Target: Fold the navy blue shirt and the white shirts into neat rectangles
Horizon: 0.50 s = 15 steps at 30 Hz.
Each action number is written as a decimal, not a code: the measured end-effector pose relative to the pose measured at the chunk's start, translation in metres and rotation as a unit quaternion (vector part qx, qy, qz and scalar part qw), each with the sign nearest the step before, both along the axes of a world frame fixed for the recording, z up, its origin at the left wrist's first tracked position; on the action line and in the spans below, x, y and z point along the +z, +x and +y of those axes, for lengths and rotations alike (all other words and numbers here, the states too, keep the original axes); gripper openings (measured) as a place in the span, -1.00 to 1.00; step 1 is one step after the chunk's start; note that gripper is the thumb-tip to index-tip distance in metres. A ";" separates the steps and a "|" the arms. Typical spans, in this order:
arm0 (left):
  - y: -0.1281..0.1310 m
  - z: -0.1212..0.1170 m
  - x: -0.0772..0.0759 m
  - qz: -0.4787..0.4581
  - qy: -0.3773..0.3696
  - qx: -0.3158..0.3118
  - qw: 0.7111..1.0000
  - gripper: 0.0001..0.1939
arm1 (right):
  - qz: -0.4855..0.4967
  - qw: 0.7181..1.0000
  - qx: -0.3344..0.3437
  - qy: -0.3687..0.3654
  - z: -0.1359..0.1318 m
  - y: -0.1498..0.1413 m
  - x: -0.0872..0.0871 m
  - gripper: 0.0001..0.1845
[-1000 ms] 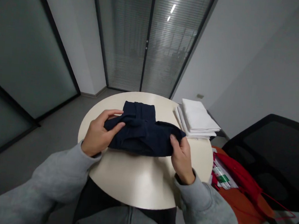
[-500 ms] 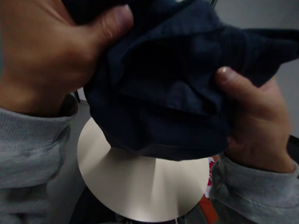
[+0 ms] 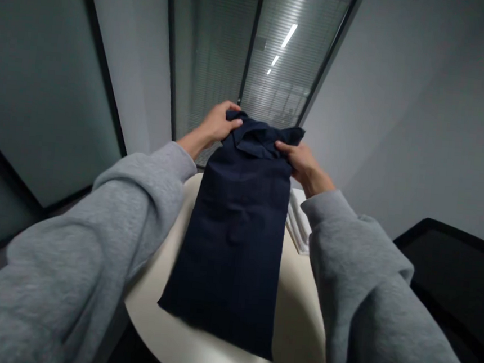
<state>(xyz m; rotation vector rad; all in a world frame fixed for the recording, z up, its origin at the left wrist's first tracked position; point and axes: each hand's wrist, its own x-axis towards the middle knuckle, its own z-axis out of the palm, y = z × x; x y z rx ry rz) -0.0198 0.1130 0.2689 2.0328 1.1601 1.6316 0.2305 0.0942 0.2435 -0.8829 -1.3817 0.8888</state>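
A dark navy shirt (image 3: 237, 232), folded into a long narrow panel, stretches away from me over the round table. Its far end, with a bunched, collar-like part, is raised, and its near edge hangs low towards the table's front. At the far left corner, my left hand (image 3: 219, 124) is closed on the cloth, thumb on top. My right hand (image 3: 303, 160) grips the far right side in the same way, with a corner of fabric sticking out past it. The fingers under the cloth are hidden.
The pale round table (image 3: 169, 339) lies beneath the shirt. Folded white cloths (image 3: 300, 223) are stacked at its right edge, partly behind my right sleeve. A black chair (image 3: 449, 279) stands on the right. Glass panels with blinds (image 3: 219, 49) rise beyond the table.
The bundled navy shirt was lifted close to the camera, then moved away again. It has dropped open into a long panel. Both hands now hold its far end, farther from me than before.
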 end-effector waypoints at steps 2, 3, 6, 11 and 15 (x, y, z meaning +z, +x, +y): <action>0.002 0.026 -0.039 -0.009 -0.027 -0.010 1.000 -0.66 | -0.014 1.000 -0.024 -0.005 0.022 0.000 -0.041 -0.72; 0.001 0.036 -0.057 -0.010 -0.037 -0.019 0.999 -0.67 | -0.019 0.999 -0.028 -0.005 0.030 0.000 -0.062 -0.68; -0.007 0.050 -0.107 -0.008 -0.065 -0.047 0.997 -0.67 | -0.033 0.999 -0.037 -0.004 0.044 0.000 -0.119 -0.59; -0.012 0.057 -0.160 -0.015 -0.097 -0.057 0.993 -0.63 | -0.048 0.996 -0.069 0.004 0.052 -0.003 -0.178 -0.47; -0.007 0.068 -0.163 -0.031 -0.098 -0.046 0.994 -0.65 | -0.027 0.997 -0.073 0.008 0.064 -0.013 -0.179 -0.47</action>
